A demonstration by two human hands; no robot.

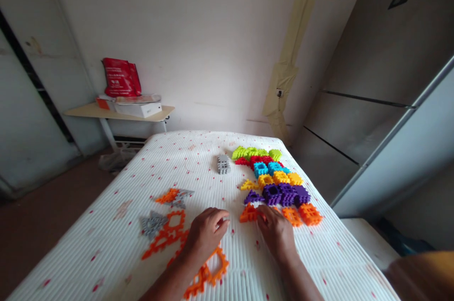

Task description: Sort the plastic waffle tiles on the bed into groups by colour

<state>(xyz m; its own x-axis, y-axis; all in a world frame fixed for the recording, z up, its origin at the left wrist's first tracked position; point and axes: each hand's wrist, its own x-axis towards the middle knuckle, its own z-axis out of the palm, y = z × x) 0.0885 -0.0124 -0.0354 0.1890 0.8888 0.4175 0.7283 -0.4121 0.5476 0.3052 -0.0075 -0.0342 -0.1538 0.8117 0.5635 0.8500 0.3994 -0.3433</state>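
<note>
My left hand [208, 231] hovers above loose orange toothed building pieces [217, 265], its fingers curled together. Whatever may be between those fingertips is hidden. My right hand [275, 231] has its fingers closed on the edge of a small stack of orange triangular building pieces [248, 214] at the front of the sorted rows. Beside it lie more orange stacks [309, 214], with purple pieces [272, 194] just behind. To the left of my left hand are grey pieces [153, 224] and a mixed orange-and-grey heap [169, 195].
Behind the purple row are yellow [280, 177], blue [260, 169], red [256, 161] and lime green [244, 152] pieces. A grey stack [223, 164] stands apart. All lie on a white quilted cover [198, 154]. A side table [83, 111] and a fridge [340, 97] flank it.
</note>
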